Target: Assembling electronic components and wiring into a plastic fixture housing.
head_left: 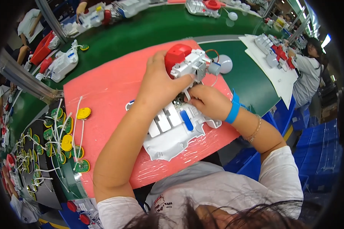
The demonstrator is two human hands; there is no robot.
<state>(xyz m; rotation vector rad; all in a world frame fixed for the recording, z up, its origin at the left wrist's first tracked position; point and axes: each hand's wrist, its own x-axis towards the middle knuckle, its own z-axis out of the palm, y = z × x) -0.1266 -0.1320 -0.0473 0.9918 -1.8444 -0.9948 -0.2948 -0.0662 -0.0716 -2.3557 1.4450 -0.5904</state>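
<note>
My left hand (158, 82) is closed around a white plastic gearbox (189, 65) with a red round cover (177, 59) and a small silver motor (214, 68), raised over the bench. Beneath it, a white plastic housing shell (166, 143) lies on the pink mat, with pale rectangular parts and a blue piece (186, 120) in it. My right hand (212, 101), with a blue band at the wrist, has its fingers pinched together just under the gearbox, at the shell's far edge. Whatever its fingertips hold is hidden. A white ball (225, 64) sits beyond the gearbox, near a thin wire.
A pink mat (103, 82) covers the green bench (114, 45). Left of me lie several green circuit boards with yellow parts and white wires (67, 142). Another white housing (65, 63) stands at the far left. Blue bins (315, 152) are at the right, near a co-worker (309, 72).
</note>
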